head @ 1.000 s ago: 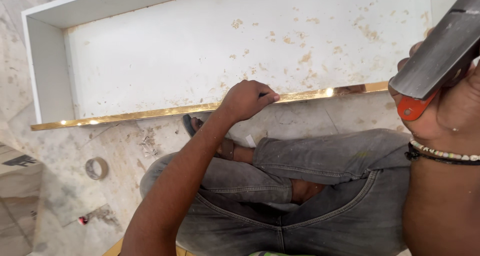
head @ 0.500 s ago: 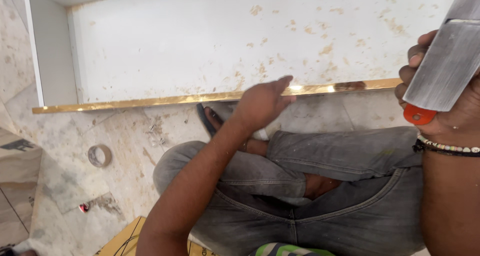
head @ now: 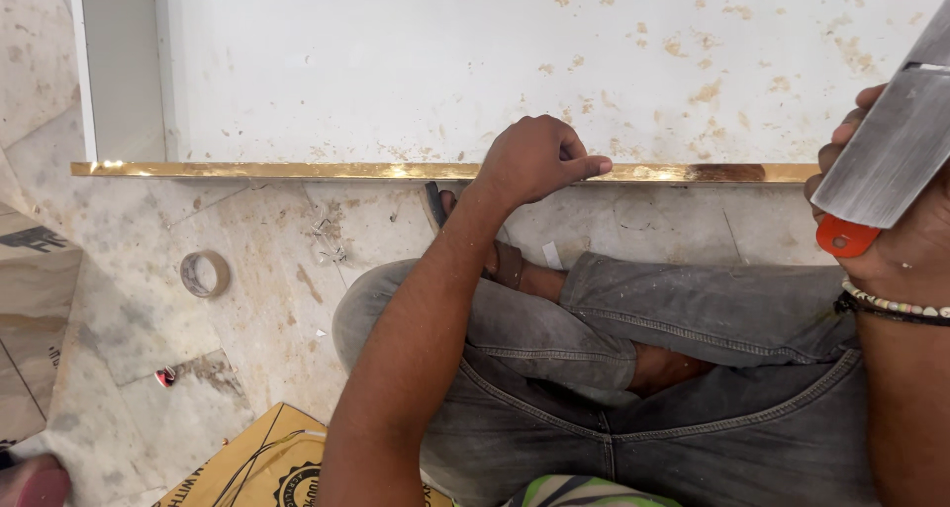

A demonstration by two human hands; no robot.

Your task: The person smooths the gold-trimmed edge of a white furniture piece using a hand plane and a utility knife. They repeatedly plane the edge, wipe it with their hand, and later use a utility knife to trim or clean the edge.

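Gold metal trim strip [head: 297,171] runs along the front edge of the white speckled panel [head: 495,62]. Our left hand [head: 534,159], curled, presses a fingertip onto that strip; our right hand [head: 891,230] grips a grey metal bar [head: 891,151] beside its end.

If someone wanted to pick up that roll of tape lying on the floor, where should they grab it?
The tape roll lies flat on the marble floor, hole upward, clear of other things. Come from straight above: one finger in the hole, thumb on the outer wall, pinching the ring. Probably the easiest hold.
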